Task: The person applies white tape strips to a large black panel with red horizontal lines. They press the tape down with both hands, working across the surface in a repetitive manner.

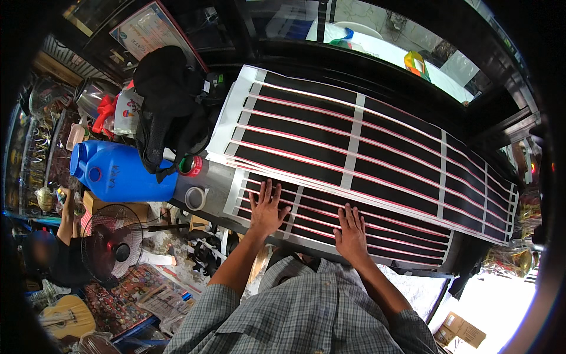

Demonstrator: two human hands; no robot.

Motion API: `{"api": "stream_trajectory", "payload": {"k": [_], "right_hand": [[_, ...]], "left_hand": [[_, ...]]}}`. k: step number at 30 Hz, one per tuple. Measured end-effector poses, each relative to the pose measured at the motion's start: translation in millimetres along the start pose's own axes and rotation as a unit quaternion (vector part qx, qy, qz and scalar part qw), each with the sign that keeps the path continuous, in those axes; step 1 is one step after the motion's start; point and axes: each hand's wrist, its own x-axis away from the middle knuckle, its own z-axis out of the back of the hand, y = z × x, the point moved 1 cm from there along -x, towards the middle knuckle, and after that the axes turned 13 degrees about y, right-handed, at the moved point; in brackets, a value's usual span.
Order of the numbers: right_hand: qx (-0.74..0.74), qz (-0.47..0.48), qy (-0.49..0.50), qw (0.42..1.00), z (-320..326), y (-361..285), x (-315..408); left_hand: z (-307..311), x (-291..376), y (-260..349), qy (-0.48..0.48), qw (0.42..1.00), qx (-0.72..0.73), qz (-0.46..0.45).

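Both of my hands rest palm down on a striped sheet (398, 239), which carries black panels with white and red lines. My left hand (267, 212) lies near the sheet's left end, fingers spread and thumb out. Further right, my right hand (351, 232) lies flat with its fingers slightly parted. Neither holds anything. Beyond them, a larger stack of similar sheets (309, 137) covers much of the dark table (212, 177), overlapping the far side of the sheet under my hands. Layered edges show along the stack's near side.
Left on the table are a tape roll (196, 198), a red tin (191, 166), a blue jerrycan (132, 172) and a black bag (163, 101). A standing fan (112, 243) and another person (57, 261) are at left. Glass panes (398, 57) border the far side.
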Motion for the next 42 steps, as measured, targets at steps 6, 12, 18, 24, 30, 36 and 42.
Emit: {"api": "stream_trajectory", "payload": {"k": [6, 12, 18, 24, 30, 36, 42], "right_hand": [[-0.004, -0.009, -0.007, 1.0, -1.8, 0.7, -1.4], [0.005, -0.004, -0.025, 1.0, -1.4, -3.3, -2.8], [0.011, -0.005, -0.039, 0.999, -3.7, -3.8, -3.2], [0.009, -0.009, -0.043, 0.999, -2.3, -1.2, -2.0], [0.009, -0.012, -0.044, 0.999, -1.1, -0.2, -2.1], [0.012, -0.01, -0.047, 0.999, 1.0, 2.2, -2.8], [0.015, -0.021, -0.064, 0.998, 2.1, 2.7, -3.8]], "left_hand": [[-1.5, -1.6, -2.9, -0.008, 1.0, -0.025, -0.011], [4.7, -5.7, -0.4, -0.015, 1.0, -0.019, -0.011], [11.9, -4.6, -4.6, -0.001, 0.999, -0.011, 0.044], [11.3, -5.1, -12.9, 0.011, 0.999, -0.002, 0.049], [12.2, -5.9, -11.9, 0.019, 0.998, 0.0, 0.052], [11.3, -12.7, -17.0, 0.02, 0.999, 0.021, 0.036], [12.0, -16.8, -20.7, 0.006, 1.0, 0.004, 0.023]]}}
